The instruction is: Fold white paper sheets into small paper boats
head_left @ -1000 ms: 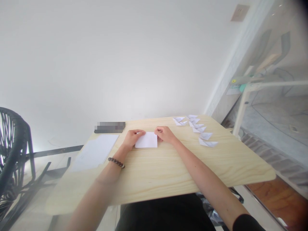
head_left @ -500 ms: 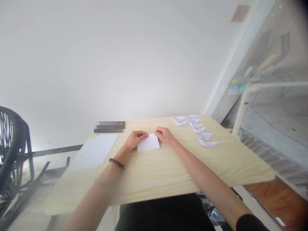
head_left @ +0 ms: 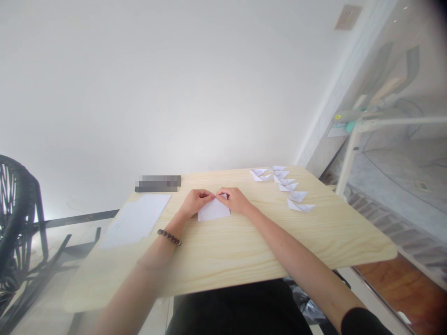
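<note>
A small white sheet of paper [head_left: 213, 212], apparently folded, lies near the middle of the table [head_left: 223, 260]. My left hand [head_left: 197, 202] pinches its far left edge between thumb and fingers. My right hand [head_left: 234, 200] grips the far edge too, its fingertips close against those of the left. The hands cover the paper's upper corners. To the right, several folded paper boats [head_left: 288, 186] stand in loose rows.
A stack of white paper [head_left: 138, 218] lies on the table's left side, with a dark blurred-out object [head_left: 158, 183] behind it. A black woven chair [head_left: 21, 209] stands at the left. The wall [head_left: 209, 93] rises behind the table.
My right hand has slid left along the paper's far edge, from its right corner to beside my left fingertips. My left hand has hardly moved.
</note>
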